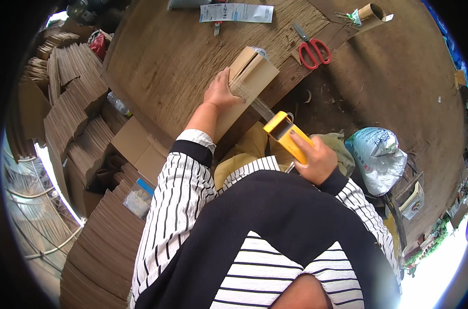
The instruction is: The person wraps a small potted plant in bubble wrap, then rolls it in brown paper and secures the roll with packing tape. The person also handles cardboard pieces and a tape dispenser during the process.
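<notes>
My left hand (222,95) grips a narrow brown cardboard box (260,74) near the edge of the wooden table (162,67), its thumb pressed on the near face and its fingers over the top. In my right hand (319,162) is a yellow tape dispenser (295,146), held below and to the right of the box. A strip of clear tape (262,108) stretches between the box and the dispenser's head. The box's far end shows a dark gap along its flaps and something clear and shiny. What is inside stays hidden.
Red-handled scissors (312,42) lie on the table right of the box. A white printed label strip (236,13) and a cardboard tube (367,18) are farther back. Stacked flat cardboard (105,242) fills the left side. A stuffed plastic bag (375,157) stands at the right.
</notes>
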Available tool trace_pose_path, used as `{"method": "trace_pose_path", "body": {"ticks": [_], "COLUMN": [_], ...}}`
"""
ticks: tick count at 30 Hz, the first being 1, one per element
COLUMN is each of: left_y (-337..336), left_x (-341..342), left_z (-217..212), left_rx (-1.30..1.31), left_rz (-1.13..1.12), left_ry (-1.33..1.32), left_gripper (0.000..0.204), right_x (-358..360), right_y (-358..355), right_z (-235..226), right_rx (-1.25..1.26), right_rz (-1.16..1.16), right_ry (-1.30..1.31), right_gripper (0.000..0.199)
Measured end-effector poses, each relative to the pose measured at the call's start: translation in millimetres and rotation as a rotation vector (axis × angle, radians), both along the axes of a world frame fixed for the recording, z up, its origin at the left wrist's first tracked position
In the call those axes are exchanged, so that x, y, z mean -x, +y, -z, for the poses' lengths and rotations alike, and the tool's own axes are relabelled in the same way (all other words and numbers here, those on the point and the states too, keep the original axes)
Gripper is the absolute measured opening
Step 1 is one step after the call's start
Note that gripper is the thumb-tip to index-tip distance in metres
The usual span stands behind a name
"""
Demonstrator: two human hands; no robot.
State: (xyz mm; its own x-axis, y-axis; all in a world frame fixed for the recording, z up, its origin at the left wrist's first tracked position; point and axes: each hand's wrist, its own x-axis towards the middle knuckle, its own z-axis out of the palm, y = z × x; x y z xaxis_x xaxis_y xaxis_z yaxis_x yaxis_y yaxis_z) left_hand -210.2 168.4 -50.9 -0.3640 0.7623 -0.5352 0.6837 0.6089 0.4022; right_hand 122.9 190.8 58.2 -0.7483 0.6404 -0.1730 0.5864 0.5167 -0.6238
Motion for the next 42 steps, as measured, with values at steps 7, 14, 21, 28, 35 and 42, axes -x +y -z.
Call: {"method": "trace_pose_path", "body": {"ticks": [7,14,21,28,35,42], "left_y": [10.8,8.5,-3.1,11.5,12.8,24.8], "left_x": [40.0,126.9,117.6,102.3,93.5,110.7], "left_z": [22.6,49.9,21.8,34.3,16.0,14.5], "left_rx": [-0.001,-0.004,-0.047,-0.121,-0.032,-0.003], "left_rz": [-0.007,-0.237,0.164,-0.049,-0.050,-0.043], "left_ry": [-0.279,-0.856,0.024,0.292,0.290,0.170], "left_gripper": [0.113,0.079,0.118,0.110,0.118,0.120], "right_x": [40.7,115.7,204.1,215.4,110.9,117.9], "right_y": [1.0,17.8,30.9,42.7,34.5,39.7], "right_z": [109.8,111.5,84.9,55.0,14.8,104.2], "right_rx": [-0.037,-0.121,-0.063,0.008,-0.021,-0.022], "right_rz": [0.005,-0.033,0.054,0.051,-0.016,-0.011], "right_ry": [-0.100,-0.058,0.040,0.066,0.039,-0.126], "right_gripper": [0.070,0.072,0.065,0.063,0.068,0.069]}}
